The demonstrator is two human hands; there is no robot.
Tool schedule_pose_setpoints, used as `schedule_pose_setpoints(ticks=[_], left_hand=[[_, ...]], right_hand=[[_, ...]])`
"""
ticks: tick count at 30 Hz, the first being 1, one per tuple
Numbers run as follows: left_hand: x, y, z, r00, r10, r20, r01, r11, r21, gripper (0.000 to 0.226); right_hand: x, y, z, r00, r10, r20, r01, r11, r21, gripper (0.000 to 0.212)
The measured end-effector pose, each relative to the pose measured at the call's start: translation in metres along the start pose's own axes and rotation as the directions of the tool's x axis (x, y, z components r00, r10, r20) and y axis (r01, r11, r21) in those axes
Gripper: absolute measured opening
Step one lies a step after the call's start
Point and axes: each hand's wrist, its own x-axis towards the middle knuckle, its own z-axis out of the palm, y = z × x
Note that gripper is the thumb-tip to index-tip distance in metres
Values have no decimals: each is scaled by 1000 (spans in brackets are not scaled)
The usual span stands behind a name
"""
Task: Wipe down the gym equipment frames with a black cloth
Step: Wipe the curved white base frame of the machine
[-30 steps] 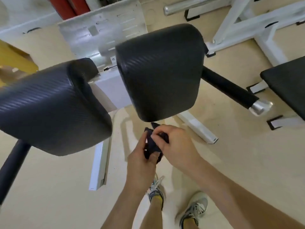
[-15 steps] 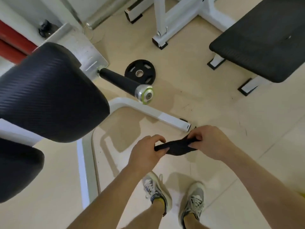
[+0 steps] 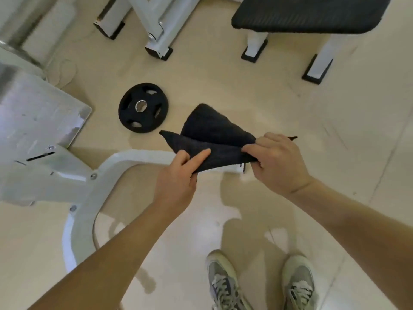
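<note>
Both my hands hold a black cloth point(image 3: 212, 135) spread out in the air above the floor. My left hand point(image 3: 178, 175) pinches its near left edge, with the index finger lying along the fabric. My right hand point(image 3: 277, 162) grips the cloth's right side, and a small corner sticks out past the knuckles. Below and to the left of the cloth runs the curved white frame tube point(image 3: 89, 198) of a machine, bolted to a white metal base point(image 3: 44, 166). Neither the cloth nor either hand touches the frame.
A black weight plate point(image 3: 143, 108) lies flat on the beige floor beyond the frame. A black padded bench point(image 3: 308, 14) on white legs stands at the back right. More white frame legs point(image 3: 156, 30) stand at the back. My two shoes point(image 3: 223, 285) are at the bottom.
The view has swung right and down, so the black pads have left the frame. My hands have pulled apart and unfolded the bunched cloth into a wide sheet.
</note>
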Motion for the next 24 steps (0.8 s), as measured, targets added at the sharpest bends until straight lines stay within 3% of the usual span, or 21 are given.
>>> schedule_pose_setpoints(ticks=[3,6,7,10,11,13,15,19,22,24], left_hand=[[-9,-34,64,933,-39,358,-48,972,231,56],[-5,-56,110,695,-148,703,-192,905,380,56],[1,-59,121,672,-143,727,-227,894,386,50],[31,-64,149,875,31,483,-272,857,439,46],[39,-65,161,909,100,405,-289,851,439,61],[51,-62,191,881,203,427,-402,795,454,94],[59,-63,226,847,264,462,-487,735,471,106],[75,-82,260,887,419,194,-462,804,376,79],[77,-118,240,878,390,277,-470,815,339,72],[77,-149,213,882,277,381,-418,833,363,68]], right_hand=[[-41,9,55,944,44,326,-14,996,-93,15],[-67,13,109,838,60,542,-27,997,-70,19],[-72,14,125,840,61,538,-39,998,-52,27],[-73,30,167,904,138,404,-79,984,-158,67],[-71,38,177,880,208,427,-114,965,-235,82],[-69,54,197,798,319,512,-152,928,-341,98],[-71,62,213,773,361,521,-157,906,-394,89],[-57,52,230,811,374,451,-157,881,-447,61],[-44,35,240,847,320,425,-160,915,-370,54],[-40,22,249,848,259,463,-127,946,-297,62]])
